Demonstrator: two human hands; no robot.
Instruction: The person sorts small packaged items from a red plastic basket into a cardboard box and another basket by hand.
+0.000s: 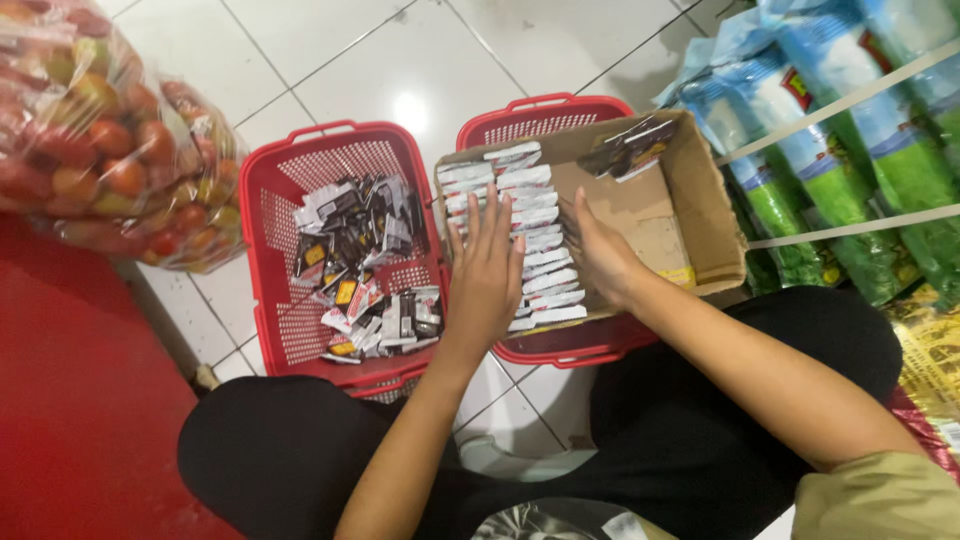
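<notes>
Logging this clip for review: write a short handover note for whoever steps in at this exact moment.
Left hand and right hand: both open, flat against either side of the row of sachets standing in the cardboard box, which sits on the right red basket. Done: one neat row is packed. Left: loose sachets fill the left red basket; a few dark ones lie in the box's far corner.

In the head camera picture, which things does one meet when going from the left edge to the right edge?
Bag of tomatoes → red basket of loose sachets → left hand → row of sachets → right hand → cardboard box → blue-green packets.
</notes>
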